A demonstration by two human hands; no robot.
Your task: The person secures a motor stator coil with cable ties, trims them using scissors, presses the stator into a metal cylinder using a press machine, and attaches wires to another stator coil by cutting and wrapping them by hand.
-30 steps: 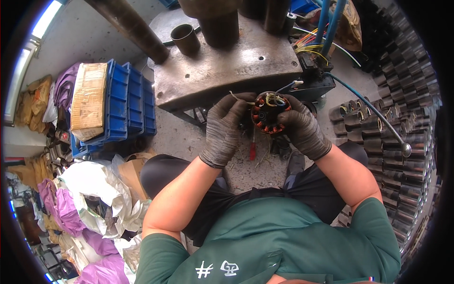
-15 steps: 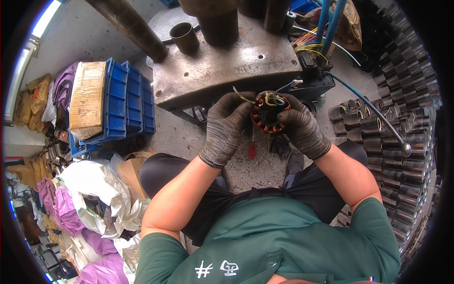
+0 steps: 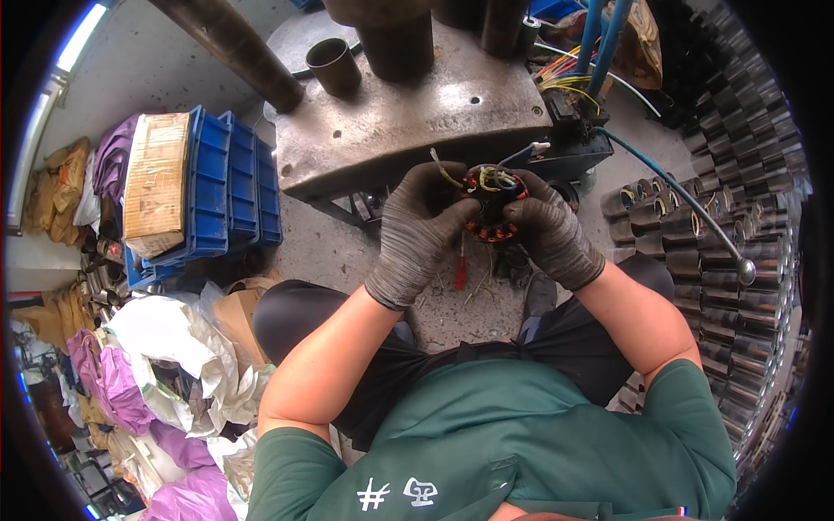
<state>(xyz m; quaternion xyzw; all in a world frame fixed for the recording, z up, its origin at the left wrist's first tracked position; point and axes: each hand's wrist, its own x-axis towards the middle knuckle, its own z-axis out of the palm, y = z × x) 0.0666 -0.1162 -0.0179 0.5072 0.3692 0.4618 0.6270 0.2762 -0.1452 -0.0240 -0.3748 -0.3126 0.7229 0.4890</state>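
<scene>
Two gloved hands hold one round wound core between them, over the gap between two dark-trousered knees and just in front of the metal table point(image 3: 408, 117). The left hand point(image 3: 420, 233) is closed on the left edge of the wound core point(image 3: 493, 208), its thumb pressed toward the face; the right hand point(image 3: 553, 227) is clamped on the opposite edge, its thumb also on the front. The fingers behind are hidden. Red-orange windings ring the dark centre, and several thin leads gather at the top, too tangled to count; one pale lead point(image 3: 446, 171) sticks out to the left and one blue-grey lead point(image 3: 519, 157) with a white end to the right. On the table stands one open hollow cylinder point(image 3: 334, 74), and two small dark holes show in the top. Below the hands, one red-handled tool point(image 3: 460, 274) is on the floor among scattered wire scraps. To the left are three blue crates point(image 3: 210, 178) side by side, with one cardboard box point(image 3: 156, 187) against them, and one large white sack point(image 3: 161, 334) nearer the person. To the right, one ball-ended lever point(image 3: 745, 273) slants past rows of metal cylinders point(image 3: 725, 308), too many to count.
</scene>
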